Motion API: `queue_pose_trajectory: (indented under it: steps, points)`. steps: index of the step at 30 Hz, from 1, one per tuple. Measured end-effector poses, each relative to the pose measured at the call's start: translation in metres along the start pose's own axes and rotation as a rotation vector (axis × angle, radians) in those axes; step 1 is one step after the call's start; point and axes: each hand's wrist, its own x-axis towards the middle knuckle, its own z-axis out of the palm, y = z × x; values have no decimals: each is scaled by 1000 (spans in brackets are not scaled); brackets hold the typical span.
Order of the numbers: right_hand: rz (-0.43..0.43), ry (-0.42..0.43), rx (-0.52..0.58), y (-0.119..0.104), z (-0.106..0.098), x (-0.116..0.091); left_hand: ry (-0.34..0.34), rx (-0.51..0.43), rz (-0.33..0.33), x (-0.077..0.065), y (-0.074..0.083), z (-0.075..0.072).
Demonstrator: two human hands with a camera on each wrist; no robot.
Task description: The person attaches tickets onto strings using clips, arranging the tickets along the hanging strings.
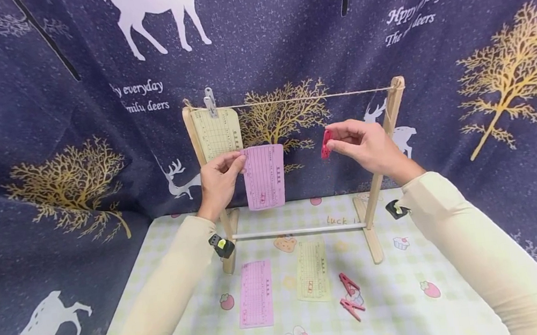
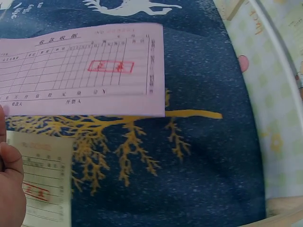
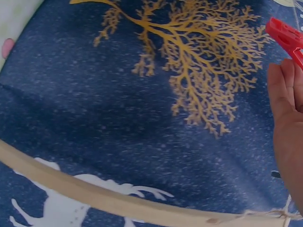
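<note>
left hand [image 1: 221,180] pinches a pink slip [image 1: 264,176] by its left edge nr the top corner, prob so the sheet hangs flat w/ its print uncovered. slip sits just right of that hand, below the string [image 1: 291,100]. right hand [image 1: 363,142], across from it, pinches a red peg [image 1: 326,144] btwn thumb & fingers, apart from the slip.

just above the left hand, a yellow slip [image 1: 226,134] hangs at the string's end, a grey clip [image 1: 210,103] over its top edge, presumably taking its weight. wooden posts [image 1: 391,107] hold the string up, one each side of the hands.

below the hands, on the cloth [image 1: 407,294]: another pink slip [image 1: 255,295], another yellow slip [image 1: 312,271], two loose red pegs [image 1: 349,284], prob left in easy reach.

writing: held slip's heading looks like 收款收据 (receipt), w/ a red boxed stamp, chars blurred. cloth says "luck"; curtain [image 1: 256,44] behind: "everyday", "milu deers". no brand legible.
</note>
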Motion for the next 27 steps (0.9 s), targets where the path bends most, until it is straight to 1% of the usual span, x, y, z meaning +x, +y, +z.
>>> queue_pose_trajectory:
  steps: [5,9,14,17,21,27]
  points:
    - [-8,40,-16,-13,-5,16,6,-15,53,11,10,3]
    - [4,54,-37,-22,-7,27,35,1,90,18,16,4]
    - [-2,48,-37,-30,-6,38,62,22,87,24,20,5]
    - [-16,50,-8,-36,-4,45,69,28,93,29,23,6]
    - [-17,59,23,-43,-3,52,85,13,102,35,26,7]
    - [-5,68,25,-52,-1,66,102,-38,94,43,30,11]
